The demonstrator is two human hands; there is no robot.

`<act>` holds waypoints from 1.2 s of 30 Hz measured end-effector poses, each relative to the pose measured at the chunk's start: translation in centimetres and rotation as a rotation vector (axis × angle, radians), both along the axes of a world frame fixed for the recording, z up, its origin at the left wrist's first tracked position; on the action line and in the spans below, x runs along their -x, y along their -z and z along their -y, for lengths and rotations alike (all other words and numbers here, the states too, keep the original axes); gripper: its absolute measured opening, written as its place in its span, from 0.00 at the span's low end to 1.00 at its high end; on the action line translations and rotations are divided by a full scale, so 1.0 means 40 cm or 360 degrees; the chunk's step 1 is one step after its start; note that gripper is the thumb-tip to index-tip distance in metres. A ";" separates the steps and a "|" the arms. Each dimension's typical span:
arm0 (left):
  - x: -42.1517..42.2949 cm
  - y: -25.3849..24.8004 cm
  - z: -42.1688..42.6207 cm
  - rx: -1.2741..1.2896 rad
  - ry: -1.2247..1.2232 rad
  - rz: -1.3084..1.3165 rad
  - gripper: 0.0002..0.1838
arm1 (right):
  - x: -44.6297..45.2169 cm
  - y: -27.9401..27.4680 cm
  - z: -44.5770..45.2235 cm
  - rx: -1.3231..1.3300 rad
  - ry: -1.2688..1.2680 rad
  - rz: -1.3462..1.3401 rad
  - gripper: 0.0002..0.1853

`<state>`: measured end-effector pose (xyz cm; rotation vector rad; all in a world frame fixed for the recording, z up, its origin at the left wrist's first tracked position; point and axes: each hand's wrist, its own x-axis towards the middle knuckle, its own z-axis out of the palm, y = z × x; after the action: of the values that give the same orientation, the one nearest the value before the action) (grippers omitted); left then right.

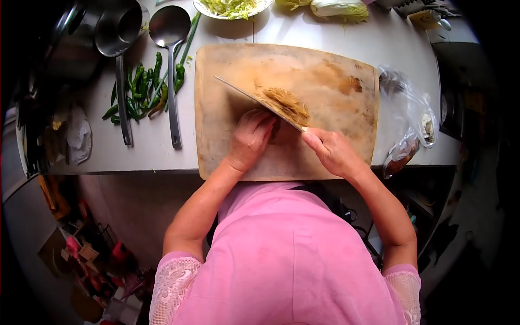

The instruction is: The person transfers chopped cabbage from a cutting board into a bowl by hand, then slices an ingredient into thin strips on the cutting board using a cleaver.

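Observation:
My right hand (331,153) is closed around the handle end of a kitchen knife (254,99). The blade, seen nearly edge-on, runs diagonally up to the left over a wooden cutting board (227,60). On the far side of the blade lies a pile of thin brown shreds (287,104), close against the steel. My left hand (251,140) rests on the board at the near side of the blade, its fingers curled down and pressed together. Something brown and dark shows by those fingertips, mostly hidden by the hand and knife.
Left of the board lie green peppers (142,89), a ladle (171,65) and a second long-handled scoop (122,81). A plate of shredded greens (232,7) and a cabbage (340,10) stand at the back. Plastic bags (411,108) lie to the right.

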<state>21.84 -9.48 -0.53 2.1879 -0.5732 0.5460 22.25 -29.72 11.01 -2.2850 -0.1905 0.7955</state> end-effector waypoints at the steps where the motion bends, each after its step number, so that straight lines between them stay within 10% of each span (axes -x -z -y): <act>1: -0.003 -0.010 0.001 -0.0004 -0.0003 0.0003 0.13 | -0.001 -0.005 0.001 -0.0040 0.0041 -0.0016 0.21; 19: 0.013 -0.019 -0.003 -0.0147 -0.0053 -0.0050 0.13 | 0.007 -0.006 -0.020 0.0364 -0.0185 -0.0029 0.18; 36: 0.007 -0.005 0.000 0.0021 -0.0032 -0.0022 0.13 | -0.011 0.001 -0.014 -0.0093 -0.0001 -0.0012 0.23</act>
<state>21.57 -9.48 -0.34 2.1858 -0.5395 0.5435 22.67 -29.14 10.98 -2.2269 -0.2081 0.7886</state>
